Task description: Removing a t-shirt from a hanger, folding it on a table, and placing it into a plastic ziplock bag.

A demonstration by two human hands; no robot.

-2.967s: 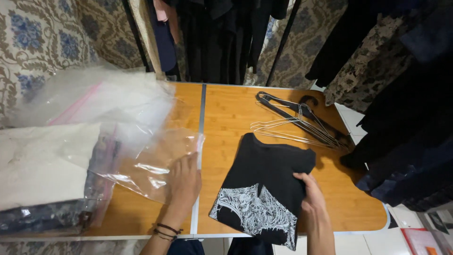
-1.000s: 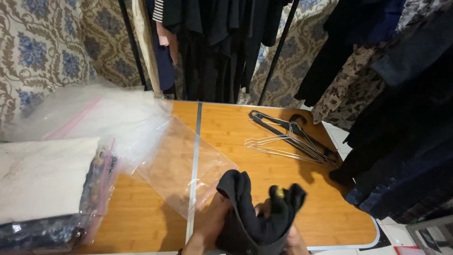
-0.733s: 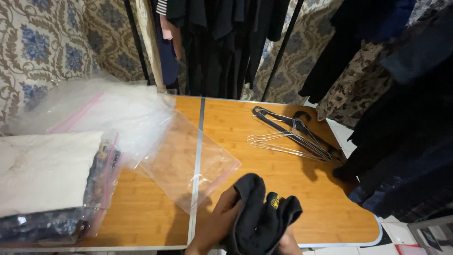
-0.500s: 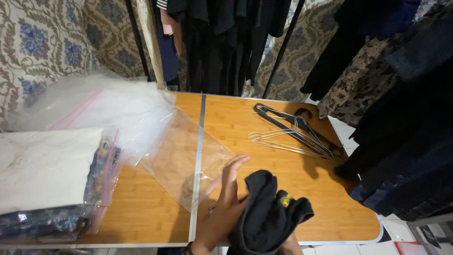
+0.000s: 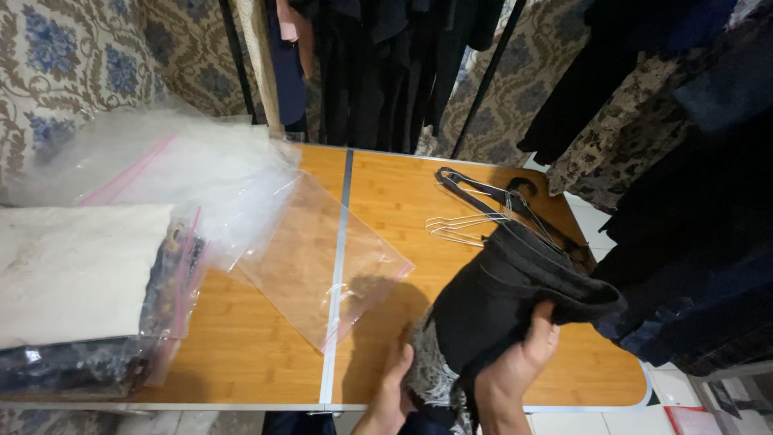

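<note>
A folded black garment with a white patterned part at its lower edge is lifted above the wooden table. My right hand grips it from below, thumb on the black cloth. My left hand touches the garment's patterned lower left edge near the table's front edge; whether it grips is unclear. A clear plastic bag lies flat on the table just left of the garment.
A stack of bagged folded clothes fills the left side, with loose clear bags behind it. Black and metal hangers lie at the back right. Dark clothes hang on a rack behind and to the right.
The garment went from lying flat on the table to bunched up in my hands, then rose and shifted right. My left hand left the clear bag and came to the garment.
</note>
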